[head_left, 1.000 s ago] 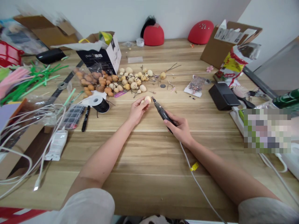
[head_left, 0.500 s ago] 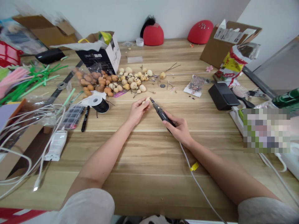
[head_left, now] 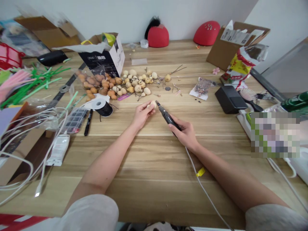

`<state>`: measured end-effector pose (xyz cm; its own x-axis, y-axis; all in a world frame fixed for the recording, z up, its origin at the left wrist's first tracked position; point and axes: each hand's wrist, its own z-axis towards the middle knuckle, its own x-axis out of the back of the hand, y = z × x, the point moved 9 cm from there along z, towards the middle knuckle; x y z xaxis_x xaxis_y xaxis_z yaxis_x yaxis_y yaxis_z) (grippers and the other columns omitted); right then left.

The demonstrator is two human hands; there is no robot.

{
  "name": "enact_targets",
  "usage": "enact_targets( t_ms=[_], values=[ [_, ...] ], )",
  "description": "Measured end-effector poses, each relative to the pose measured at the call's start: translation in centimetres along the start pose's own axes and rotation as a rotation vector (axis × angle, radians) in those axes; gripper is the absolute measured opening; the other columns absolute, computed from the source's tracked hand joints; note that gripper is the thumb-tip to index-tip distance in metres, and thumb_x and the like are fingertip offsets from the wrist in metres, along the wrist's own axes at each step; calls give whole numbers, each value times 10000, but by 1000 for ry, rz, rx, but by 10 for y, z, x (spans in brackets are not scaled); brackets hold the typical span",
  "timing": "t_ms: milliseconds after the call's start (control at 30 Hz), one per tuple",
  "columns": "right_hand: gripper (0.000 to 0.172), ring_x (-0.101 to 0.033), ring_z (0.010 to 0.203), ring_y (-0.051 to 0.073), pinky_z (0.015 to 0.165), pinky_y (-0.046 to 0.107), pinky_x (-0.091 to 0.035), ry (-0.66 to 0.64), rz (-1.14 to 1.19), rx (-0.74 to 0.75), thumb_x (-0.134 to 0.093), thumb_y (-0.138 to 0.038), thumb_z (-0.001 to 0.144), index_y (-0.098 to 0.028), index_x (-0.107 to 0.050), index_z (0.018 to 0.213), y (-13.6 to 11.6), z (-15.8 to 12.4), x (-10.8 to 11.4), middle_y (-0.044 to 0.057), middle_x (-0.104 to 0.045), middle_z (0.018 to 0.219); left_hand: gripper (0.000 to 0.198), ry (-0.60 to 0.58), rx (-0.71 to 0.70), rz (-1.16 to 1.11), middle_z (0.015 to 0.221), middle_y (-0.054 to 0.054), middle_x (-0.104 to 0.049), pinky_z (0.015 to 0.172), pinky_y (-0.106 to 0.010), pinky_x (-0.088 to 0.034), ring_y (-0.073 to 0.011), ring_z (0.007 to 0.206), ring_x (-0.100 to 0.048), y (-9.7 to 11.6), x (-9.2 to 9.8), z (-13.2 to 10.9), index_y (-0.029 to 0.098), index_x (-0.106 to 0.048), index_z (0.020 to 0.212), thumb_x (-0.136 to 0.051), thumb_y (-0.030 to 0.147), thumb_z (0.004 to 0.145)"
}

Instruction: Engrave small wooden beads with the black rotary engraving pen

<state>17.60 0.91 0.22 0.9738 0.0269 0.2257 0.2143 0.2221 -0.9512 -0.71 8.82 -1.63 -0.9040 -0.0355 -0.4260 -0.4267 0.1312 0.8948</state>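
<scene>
In the head view, the left hand [head_left: 143, 114] pinches a pale gourd [head_left: 153, 103] between thumb and fingers, its near-right side left bare, probably to give the tool [head_left: 169, 118] access. The right hand [head_left: 185, 131] wraps the tool's body, likely for steady aim; whether the tip touches the gourd I cannot tell. The cord [head_left: 201, 186] trails toward the near edge, clear of both hands' fingers. Other gourds [head_left: 138, 88] lie beyond, seemingly within reach.

A small, pale, rounded gourd [head_left: 153, 103] is held above the surface [head_left: 146, 160], away from its edges. A slim dark-grey rotary tool [head_left: 167, 116] slants toward the far left corner, its tip at the gourd; contact is unclear.
</scene>
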Motion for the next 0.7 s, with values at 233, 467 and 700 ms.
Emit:
enact_targets(
  t_ms=[233, 467, 700],
  values=[
    [399, -656, 1211, 332, 1058, 444, -522, 23, -14, 11, -675, -338, 825, -192, -757, 1187, -1, 1, 2, 56, -702, 1273, 353, 25, -4, -1, 773, -2, -721, 604, -195, -452, -54, 598, -604, 0, 3, 0, 145, -760, 928, -883, 246, 613],
    [408, -681, 1167, 342, 1013, 457, -556, 15, -28, -14, -665, -334, 823, -180, -755, 1190, 0, 0, 2, 66, -715, 1253, 345, 27, 4, -2, 779, -11, -729, 613, -194, -462, -69, 624, -638, 0, 3, 0, 141, -756, 910, -886, 264, 615],
    [375, -671, 1187, 337, 1025, 451, -544, 25, -36, -1, -673, -346, 822, -201, -771, 1153, -2, 0, 2, 61, -719, 1248, 340, 40, 21, -7, 773, -10, -737, 602, -182, -469, -70, 628, -649, 0, 2, -1, 143, -750, 886, -894, 272, 606]
  ],
)
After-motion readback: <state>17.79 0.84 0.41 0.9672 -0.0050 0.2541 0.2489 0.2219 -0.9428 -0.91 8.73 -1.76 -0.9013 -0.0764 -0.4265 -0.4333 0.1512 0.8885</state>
